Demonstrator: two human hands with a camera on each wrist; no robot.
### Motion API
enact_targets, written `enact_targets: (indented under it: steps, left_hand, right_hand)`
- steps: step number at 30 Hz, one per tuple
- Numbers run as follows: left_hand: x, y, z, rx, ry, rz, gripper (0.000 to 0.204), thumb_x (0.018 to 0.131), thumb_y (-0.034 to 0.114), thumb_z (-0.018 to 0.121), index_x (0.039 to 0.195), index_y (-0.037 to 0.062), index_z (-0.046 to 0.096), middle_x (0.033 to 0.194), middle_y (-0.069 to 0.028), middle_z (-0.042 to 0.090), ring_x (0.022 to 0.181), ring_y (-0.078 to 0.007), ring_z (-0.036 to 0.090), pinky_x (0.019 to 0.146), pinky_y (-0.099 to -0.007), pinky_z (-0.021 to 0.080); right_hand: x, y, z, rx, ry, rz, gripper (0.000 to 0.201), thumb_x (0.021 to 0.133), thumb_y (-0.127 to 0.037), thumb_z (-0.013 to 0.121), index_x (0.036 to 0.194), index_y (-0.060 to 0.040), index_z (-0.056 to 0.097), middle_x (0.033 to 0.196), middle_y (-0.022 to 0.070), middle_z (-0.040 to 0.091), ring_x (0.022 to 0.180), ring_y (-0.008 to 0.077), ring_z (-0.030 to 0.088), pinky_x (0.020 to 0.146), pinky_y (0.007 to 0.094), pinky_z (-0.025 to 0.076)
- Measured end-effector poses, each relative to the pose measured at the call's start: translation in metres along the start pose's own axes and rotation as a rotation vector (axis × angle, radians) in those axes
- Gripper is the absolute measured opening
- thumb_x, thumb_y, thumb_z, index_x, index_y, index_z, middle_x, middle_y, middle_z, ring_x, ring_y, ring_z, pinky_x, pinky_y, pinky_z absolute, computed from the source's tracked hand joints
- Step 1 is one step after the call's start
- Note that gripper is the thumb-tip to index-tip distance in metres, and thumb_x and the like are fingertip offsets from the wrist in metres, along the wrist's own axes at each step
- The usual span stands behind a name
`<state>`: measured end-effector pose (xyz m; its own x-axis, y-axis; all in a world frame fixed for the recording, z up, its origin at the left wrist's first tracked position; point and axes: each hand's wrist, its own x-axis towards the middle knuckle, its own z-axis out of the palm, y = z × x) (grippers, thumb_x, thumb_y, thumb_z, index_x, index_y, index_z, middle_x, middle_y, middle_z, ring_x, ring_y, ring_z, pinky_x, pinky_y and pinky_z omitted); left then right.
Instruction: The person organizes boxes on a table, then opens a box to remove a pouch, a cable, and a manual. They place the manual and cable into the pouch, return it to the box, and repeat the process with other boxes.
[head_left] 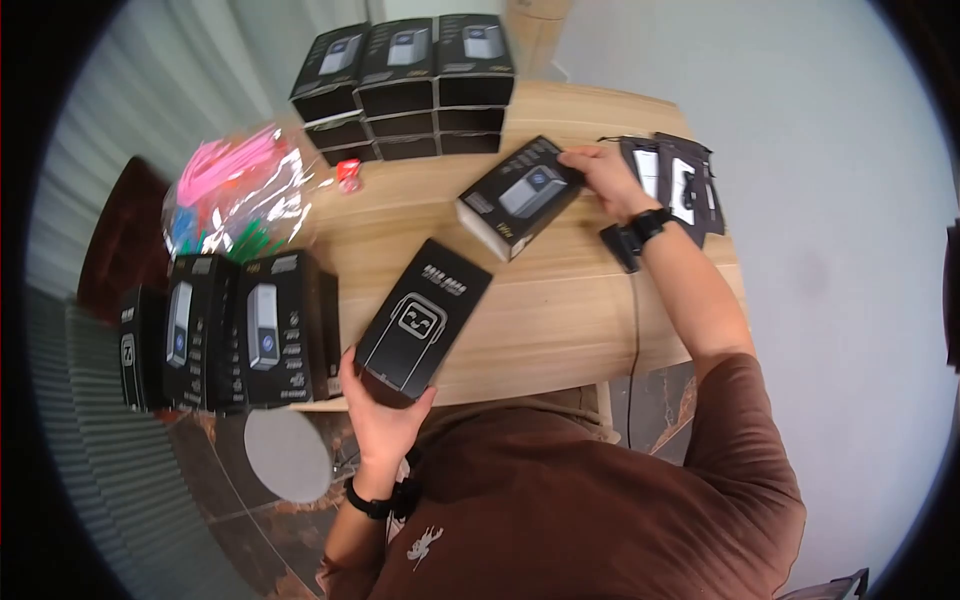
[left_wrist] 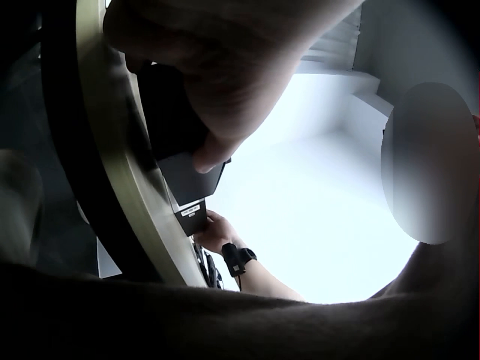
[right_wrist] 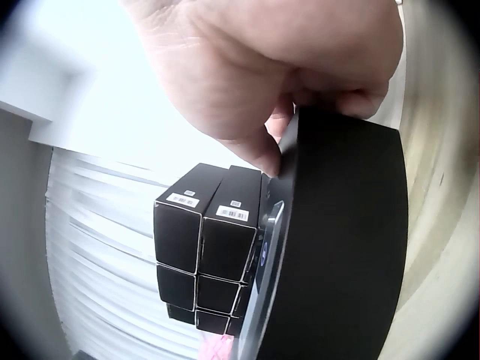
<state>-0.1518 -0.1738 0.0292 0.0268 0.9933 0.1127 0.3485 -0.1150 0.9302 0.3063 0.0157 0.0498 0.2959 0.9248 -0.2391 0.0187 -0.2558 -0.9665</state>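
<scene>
My left hand (head_left: 385,425) grips the near end of a black box (head_left: 420,318) with a smiling robot face drawn on it, thumb on one side and fingers on the other. In the left wrist view, the thumb (left_wrist: 216,152) presses along that dark box's side. Farther up the table, my right hand (head_left: 606,175) pinches the far right corner of a second black box (head_left: 522,195), printed with a silver device. This box fills much of the right wrist view, where its plain dark side (right_wrist: 341,240) faces the camera. Both boxes look closed.
Stacked black boxes (head_left: 400,90) stand at the back of the wooden table (head_left: 560,310). More boxes (head_left: 275,325) stand upright at front left, beside a clear bag (head_left: 245,190) of colourful strips. A small red packet (head_left: 348,175) lies before the stack; dark pouches (head_left: 690,190) lie at right.
</scene>
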Motion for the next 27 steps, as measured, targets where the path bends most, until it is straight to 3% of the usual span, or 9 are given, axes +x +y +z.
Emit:
enact_targets:
  steps: [4,5,8,12,14,16,20,23,27]
  left_hand:
    - [0.006,0.002,0.01,0.032,0.066,-0.025,0.111,0.064,0.003,0.095,0.153,-0.001,0.029,0.14,-0.0203,0.05,0.132,-0.0311,0.051,0.116,-0.0429,0.039]
    - [0.007,0.003,0.014,-0.019,0.096,-0.036,0.113,0.061,0.004,0.096,0.152,-0.0012,0.029,0.14,-0.0209,0.048,0.131,-0.0324,0.05,0.116,-0.0445,0.038]
    - [0.009,0.004,0.016,0.134,0.067,-0.026,0.117,0.056,0.007,0.1,0.15,-0.001,0.03,0.14,-0.0218,0.046,0.132,-0.0345,0.048,0.115,-0.0458,0.038]
    - [0.013,0.024,0.005,0.325,-0.075,0.124,0.113,0.058,0.022,0.102,0.147,-0.0016,0.038,0.143,-0.0232,0.046,0.134,-0.0418,0.046,0.116,-0.0487,0.038]
    - [0.014,0.017,0.005,0.322,-0.06,0.181,0.106,0.066,0.025,0.098,0.149,-0.0026,0.038,0.145,-0.0258,0.046,0.135,-0.0436,0.046,0.116,-0.0485,0.039]
    - [0.013,0.004,0.006,0.229,-0.087,0.238,0.097,0.075,0.023,0.093,0.15,-0.0037,0.038,0.147,-0.0272,0.047,0.137,-0.0452,0.045,0.117,-0.0486,0.04]
    - [0.01,0.008,0.008,0.041,-0.187,0.253,0.076,0.084,0.009,0.081,0.15,-0.0011,0.045,0.152,-0.0231,0.047,0.14,-0.0387,0.049,0.115,-0.0422,0.042]
    - [0.01,0.001,0.014,-0.026,-0.188,0.268,0.075,0.086,0.006,0.078,0.153,-0.0017,0.043,0.155,-0.0231,0.045,0.143,-0.0374,0.047,0.115,-0.0407,0.043]
    - [0.012,0.004,0.011,0.033,-0.245,0.328,0.083,0.086,0.002,0.074,0.16,-0.0012,0.036,0.163,-0.0256,0.038,0.152,-0.0404,0.038,0.123,-0.0437,0.034]
  right_hand:
    - [-0.007,-0.001,0.016,-0.226,0.188,-0.307,0.038,0.09,-0.014,0.078,0.124,0.0031,0.069,0.104,0.0056,0.071,0.09,0.0159,0.064,0.085,0.03,0.052]
    - [-0.026,-0.006,0.027,-0.35,0.36,-0.566,0.036,0.088,-0.011,0.077,0.12,0.0033,0.068,0.098,0.0064,0.068,0.088,0.0179,0.063,0.082,0.0306,0.052]
    - [-0.073,0.001,0.048,-0.369,0.347,-0.777,0.024,0.09,-0.003,0.073,0.113,-0.0007,0.068,0.091,0.0053,0.063,0.085,0.0156,0.062,0.074,0.0293,0.051]
    - [-0.167,0.018,0.083,-0.071,-0.176,-0.303,0.019,0.103,0.001,0.061,0.121,-0.0011,0.065,0.098,-0.003,0.065,0.094,0.0054,0.06,0.081,0.0214,0.05]
    - [-0.189,0.039,0.098,0.018,-0.287,-0.239,0.036,0.1,0.006,0.062,0.135,-0.0009,0.059,0.108,-0.0017,0.065,0.099,0.0069,0.06,0.088,0.0226,0.051]
    - [-0.205,0.052,0.111,0.08,-0.337,-0.189,0.053,0.097,0.008,0.063,0.147,-0.0013,0.051,0.135,0.0064,0.059,0.102,0.0117,0.062,0.088,0.0228,0.053]
    - [-0.227,0.05,0.126,0.013,-0.409,-0.202,0.071,0.09,0.013,0.064,0.157,-0.0025,0.043,0.155,0.0085,0.04,0.118,0.014,0.056,0.096,0.0254,0.052]
    - [-0.229,0.055,0.124,-0.005,-0.414,-0.218,0.083,0.085,0.014,0.067,0.161,-0.0039,0.039,0.16,0.0084,0.035,0.132,0.0153,0.049,0.102,0.0284,0.05]
    - [-0.243,0.053,0.118,-0.188,-0.446,-0.347,0.088,0.085,0.006,0.072,0.164,-0.0054,0.034,0.166,0.0116,0.03,0.133,0.0204,0.049,0.106,0.0333,0.048]
